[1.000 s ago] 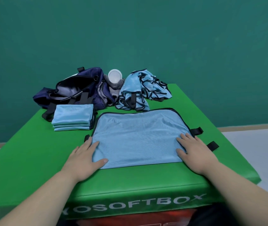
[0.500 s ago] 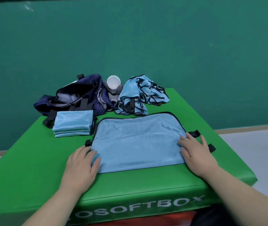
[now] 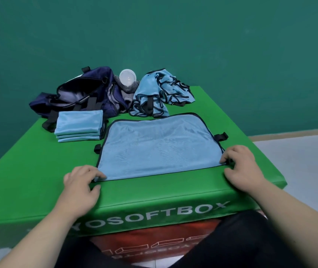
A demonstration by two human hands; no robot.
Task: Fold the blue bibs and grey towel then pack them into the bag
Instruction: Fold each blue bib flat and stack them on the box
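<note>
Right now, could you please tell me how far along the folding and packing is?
Done: a folded stack of bibs lies beside the bag. In hand: left hand and right hand pinch the near corners of the flat bib. Left: the crumpled bibs and grey towel, then packing.

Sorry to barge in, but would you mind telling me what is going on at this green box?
A person is folding blue bibs on the green box. The left hand and right hand each pinch a near corner of the spread bib, which lies flat. A stack of folded bibs sits to its left, before the open navy bag, not yet packed. A heap of unfolded bibs lies behind, with the grey towel and a white cup between it and the bag.
</note>
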